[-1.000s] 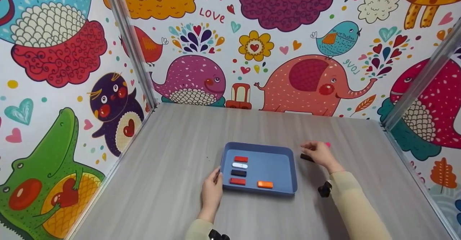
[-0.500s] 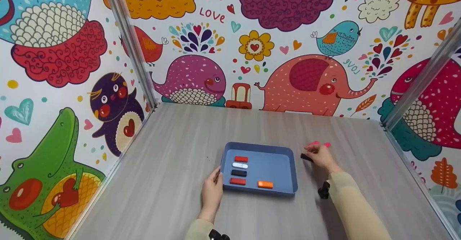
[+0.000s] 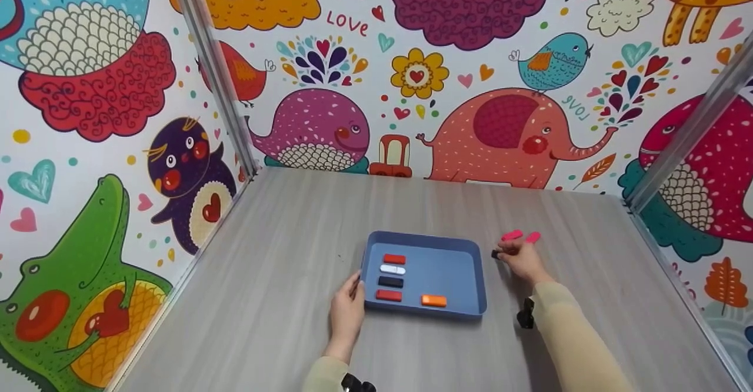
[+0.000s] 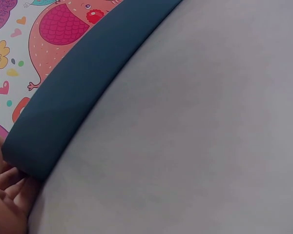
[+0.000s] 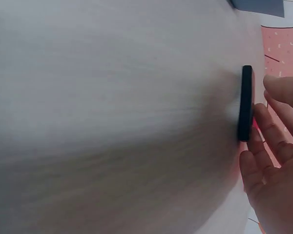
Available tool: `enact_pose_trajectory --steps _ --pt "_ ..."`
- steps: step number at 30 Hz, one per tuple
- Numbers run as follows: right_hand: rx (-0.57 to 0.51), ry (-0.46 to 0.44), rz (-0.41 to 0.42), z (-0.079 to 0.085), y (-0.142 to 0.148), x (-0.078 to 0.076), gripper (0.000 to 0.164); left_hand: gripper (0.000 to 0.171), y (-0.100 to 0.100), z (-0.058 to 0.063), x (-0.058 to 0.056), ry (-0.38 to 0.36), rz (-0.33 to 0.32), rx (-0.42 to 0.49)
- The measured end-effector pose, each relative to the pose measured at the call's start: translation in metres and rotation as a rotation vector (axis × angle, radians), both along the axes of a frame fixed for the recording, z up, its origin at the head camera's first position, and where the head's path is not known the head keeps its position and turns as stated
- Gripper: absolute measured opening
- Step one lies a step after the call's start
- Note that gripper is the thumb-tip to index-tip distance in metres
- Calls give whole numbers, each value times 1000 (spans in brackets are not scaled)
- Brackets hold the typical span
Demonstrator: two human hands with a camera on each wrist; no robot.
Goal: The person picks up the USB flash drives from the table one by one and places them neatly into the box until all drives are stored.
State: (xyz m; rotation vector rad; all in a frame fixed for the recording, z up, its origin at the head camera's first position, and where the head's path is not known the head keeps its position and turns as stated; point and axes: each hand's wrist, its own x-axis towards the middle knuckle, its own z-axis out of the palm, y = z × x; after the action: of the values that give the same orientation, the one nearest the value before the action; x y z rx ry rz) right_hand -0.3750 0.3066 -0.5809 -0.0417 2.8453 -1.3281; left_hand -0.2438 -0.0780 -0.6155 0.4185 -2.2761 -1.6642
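At its left side, a blue tray (image 3: pixel 426 242) is gripped by my left hand (image 3: pixel 346 312); the left wrist view has the fingers at the tray's corner. Inside the tray lie several small bars shaped like USB sticks: red (image 3: pixel 394 259), white (image 3: pixel 392 269), black (image 3: pixel 390 282), red (image 3: pixel 389 295) and orange (image 3: pixel 433 301). Right of the tray, my right hand (image 3: pixel 522 261) is at a loose black bar (image 3: pixel 495 254). In the right wrist view, fingertips are right at this black bar (image 5: pixel 245 103), with the thumb apart from it.
Two pink bars (image 3: pixel 512 235) lie on the wood-grain table (image 3: pixel 294 245) just beyond my right hand. Printed walls (image 3: pixel 329 127) enclose the table at the back and sides, with metal posts (image 3: pixel 215 68) at the corners.
My right hand has drawn back slightly toward me, bringing the pink bars into sight, and its fingers have come down over the black bar. The left hand has stayed on the tray.
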Motion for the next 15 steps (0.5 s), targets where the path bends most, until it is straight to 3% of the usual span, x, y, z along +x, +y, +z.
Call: enact_pose_trajectory --steps 7,15 --pt "-1 -21 24 -6 0 1 35 33 0 -3 -1 38 1 -9" --pt "27 60 35 -12 0 0 26 33 -1 -3 -2 42 -6 3"
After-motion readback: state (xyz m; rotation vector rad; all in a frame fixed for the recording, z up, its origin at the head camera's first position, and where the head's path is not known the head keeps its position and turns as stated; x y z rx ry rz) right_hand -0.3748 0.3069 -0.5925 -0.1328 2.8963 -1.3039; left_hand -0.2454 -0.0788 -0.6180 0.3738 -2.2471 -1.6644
